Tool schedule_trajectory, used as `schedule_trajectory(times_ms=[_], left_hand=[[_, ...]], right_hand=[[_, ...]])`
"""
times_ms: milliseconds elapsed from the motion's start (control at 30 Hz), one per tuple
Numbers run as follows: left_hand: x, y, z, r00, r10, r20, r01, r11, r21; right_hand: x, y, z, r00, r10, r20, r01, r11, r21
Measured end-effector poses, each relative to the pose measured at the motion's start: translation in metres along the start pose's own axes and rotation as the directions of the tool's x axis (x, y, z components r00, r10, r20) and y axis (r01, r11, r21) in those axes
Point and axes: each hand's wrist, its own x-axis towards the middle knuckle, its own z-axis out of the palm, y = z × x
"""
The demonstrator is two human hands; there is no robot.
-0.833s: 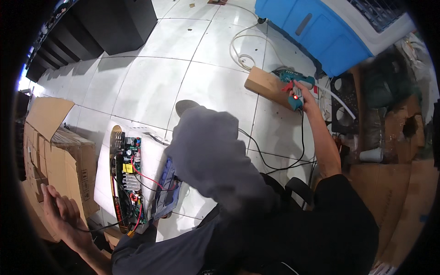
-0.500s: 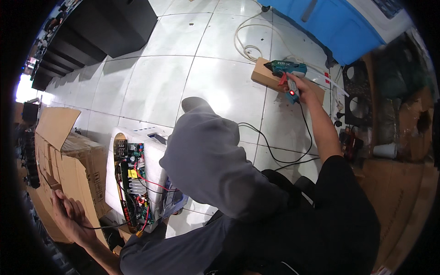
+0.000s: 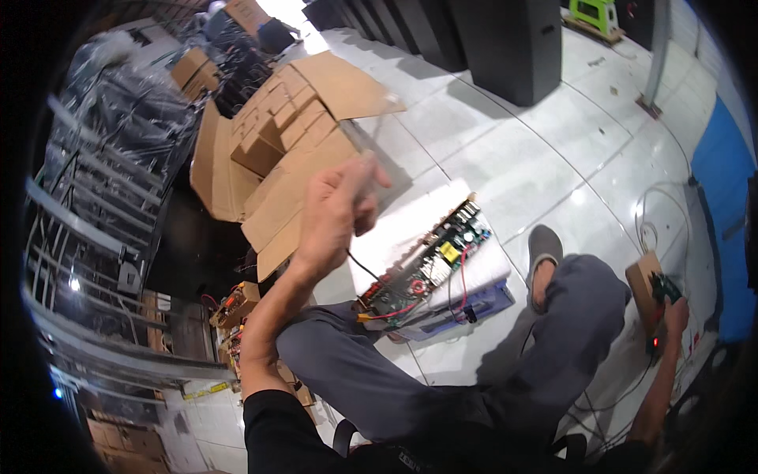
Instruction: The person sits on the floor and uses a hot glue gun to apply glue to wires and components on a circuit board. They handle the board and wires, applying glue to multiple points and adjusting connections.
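My left hand [image 3: 333, 207] is raised over the near flap of a carton, its fingers curled. A thin black wire [image 3: 363, 267] runs from that hand down to a long circuit board [image 3: 434, 267]; the fingers hide its end. The board, with a yellow component and red leads, lies on a white foam block [image 3: 385, 241] over a bluish-purple container [image 3: 482, 304]. At the far right, my right hand [image 3: 676, 316] grips a teal hot glue gun [image 3: 667, 286] by its handle, where a red light shows. It is beside a narrow brown box [image 3: 643, 288].
An opened cardboard carton [image 3: 304, 170] stands left of the foam. Tall black cabinets [image 3: 513, 47] line the back, with a green stool [image 3: 594, 16] at upper right. Metal racks [image 3: 103, 205] fill the left side. Dark cables [image 3: 616, 403] trail on the tiles near my right arm.
The view has swung left. My left hand has lifted from low beside the carton, with the wire trailing from it. My right hand still holds the glue gun by the narrow box.
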Motion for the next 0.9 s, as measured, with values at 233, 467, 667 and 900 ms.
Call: schedule_trajectory(times_ms=[233, 467, 667, 900], left_hand=[[-0.019, 0.009, -0.004, 0.999, 0.013, 0.040, -0.012, 1.000, -0.022], [-0.031, 0.015, -0.008, 0.993, 0.020, 0.112, -0.016, 0.999, -0.037], [-0.042, 0.020, -0.018, 0.995, 0.022, 0.101, -0.021, 1.000, -0.012], [-0.038, 0.014, -0.017, 0.994, -0.011, 0.107, 0.011, 1.000, 0.000]], right_hand=[[-0.018, -0.242, -0.268, 0.835, -0.464, -0.297, 0.493, 0.388, 0.779], [-0.120, -0.420, -0.411, 0.398, -0.830, -0.391, 0.531, -0.139, 0.836], [-0.167, -0.474, -0.413, 0.261, -0.929, -0.264, 0.142, -0.234, 0.962], [-0.168, -0.476, -0.386, 0.339, -0.918, -0.208, -0.021, -0.228, 0.973]])
